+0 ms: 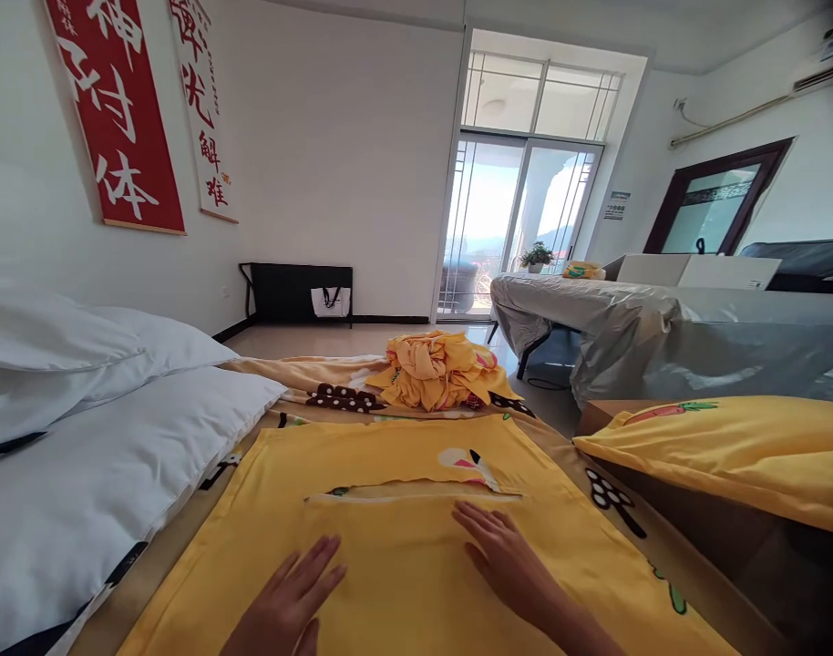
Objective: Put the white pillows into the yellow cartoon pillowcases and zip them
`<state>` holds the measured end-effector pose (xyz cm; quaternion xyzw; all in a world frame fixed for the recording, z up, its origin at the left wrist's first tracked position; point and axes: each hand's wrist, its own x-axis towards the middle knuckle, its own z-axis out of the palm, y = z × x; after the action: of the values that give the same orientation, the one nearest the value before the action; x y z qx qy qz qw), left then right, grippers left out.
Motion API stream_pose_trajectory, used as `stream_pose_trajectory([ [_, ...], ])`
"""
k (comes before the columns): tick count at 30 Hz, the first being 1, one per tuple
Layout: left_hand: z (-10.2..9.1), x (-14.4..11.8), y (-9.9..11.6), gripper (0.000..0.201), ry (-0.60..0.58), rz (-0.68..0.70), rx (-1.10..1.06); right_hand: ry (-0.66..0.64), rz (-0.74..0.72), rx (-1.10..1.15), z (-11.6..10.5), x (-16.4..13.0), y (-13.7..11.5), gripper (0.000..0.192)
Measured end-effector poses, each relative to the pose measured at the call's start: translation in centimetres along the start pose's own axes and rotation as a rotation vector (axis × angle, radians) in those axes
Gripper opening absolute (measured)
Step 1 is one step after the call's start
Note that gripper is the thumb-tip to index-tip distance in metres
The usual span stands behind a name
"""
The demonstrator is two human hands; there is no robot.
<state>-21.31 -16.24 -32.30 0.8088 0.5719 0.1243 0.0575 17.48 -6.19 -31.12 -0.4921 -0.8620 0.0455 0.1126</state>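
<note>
A yellow pillowcase [389, 565] lies spread flat before me on a patterned cloth. Across its upper middle runs a zipper slit [416, 490], gaping and showing a bit of printed fabric inside. My left hand [290, 588] rests over the cloth at the lower left, fingers stretched out, with nothing in it. Just below the right part of the slit, my right hand [502, 551] lies with its fingers extended on the fabric, also holding nothing. Beyond the far edge sits a crumpled heap of yellow cloth [434, 369].
White pillows [149, 456] are piled on the left. At the right, a yellow pillow [737, 446] with a carrot print lies on a cardboard box [704, 547]. Farther back stands a plastic-covered table [608, 314] holding a white box [696, 271] and a potted plant [537, 257].
</note>
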Motion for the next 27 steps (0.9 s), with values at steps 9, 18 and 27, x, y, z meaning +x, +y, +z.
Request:
stream_pose_trajectory([
  [9, 1.0, 21.3, 4.8, 0.058, -0.123, 0.035, -0.226, 0.176, -0.08, 0.168, 4.0, 7.0, -8.9, 0.033],
  [18, 3.8, 26.3, 1.7, 0.067, -0.176, 0.064, -0.074, 0.017, -0.148, 0.184, 4.6, 6.8, -8.4, 0.01],
  [27, 3.7, 28.4, 0.7, 0.052, -0.079, 0.017, -0.024, -0.229, -0.19, 0.295, 5.5, 6.8, -7.8, 0.014],
])
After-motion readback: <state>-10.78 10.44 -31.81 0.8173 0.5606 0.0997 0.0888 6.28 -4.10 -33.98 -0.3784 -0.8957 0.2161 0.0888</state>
